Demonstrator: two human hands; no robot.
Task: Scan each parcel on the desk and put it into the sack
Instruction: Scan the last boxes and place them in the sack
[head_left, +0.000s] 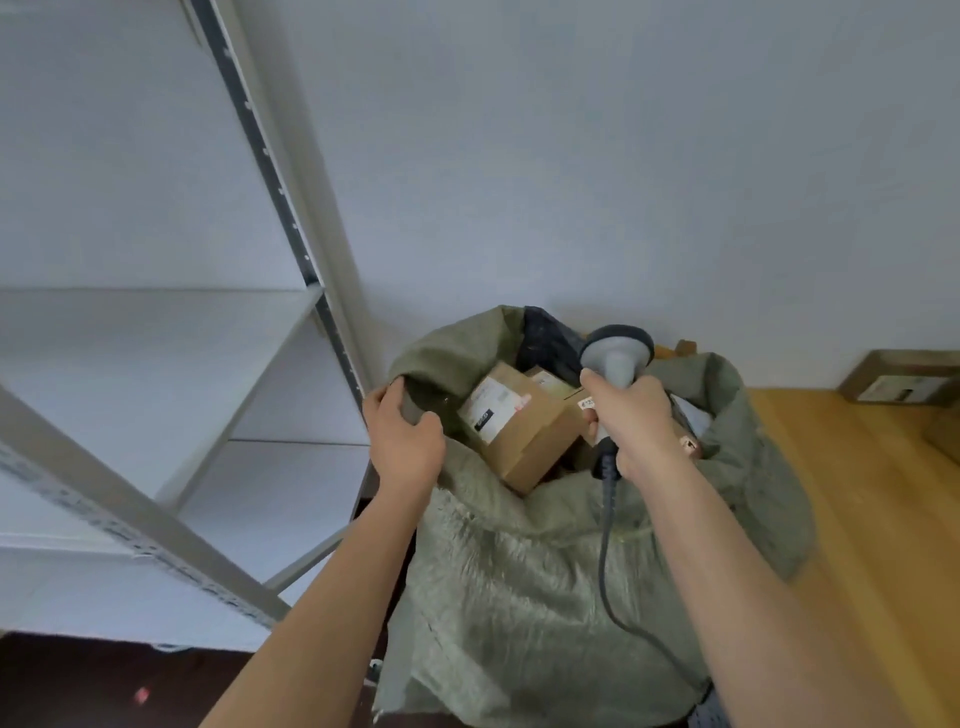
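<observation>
A coarse, woven olive-green sack (545, 582) stands open beside the wooden table (857, 519), its fuzzy cloth slumped in soft folds and its mouth rolled outward into a thick rim. The left hand (402, 434) has its grip curled over the left edge of that rim, fingers hooked inside and thumb outside, pinching the fabric. The right hand (636, 426) has its grip wrapped around the smooth grey plastic handle of a barcode scanner (616, 358), whose rounded, dark-rimmed head points toward the wall above the sack's mouth; a dark cable (610, 566) trails from the handle's base down over the front of the sack. Inside the sack lies a boxy brown cardboard parcel (519, 428), tilted on a corner, with a white printed label on its upper face. More cardboard shows behind it, partly hidden by the scanner and hand. A further flat cardboard parcel with a label (901, 384) rests at the table's far right, against the pale wall. To the left stands a white metal shelf rack (291, 208) with perforated uprights.
</observation>
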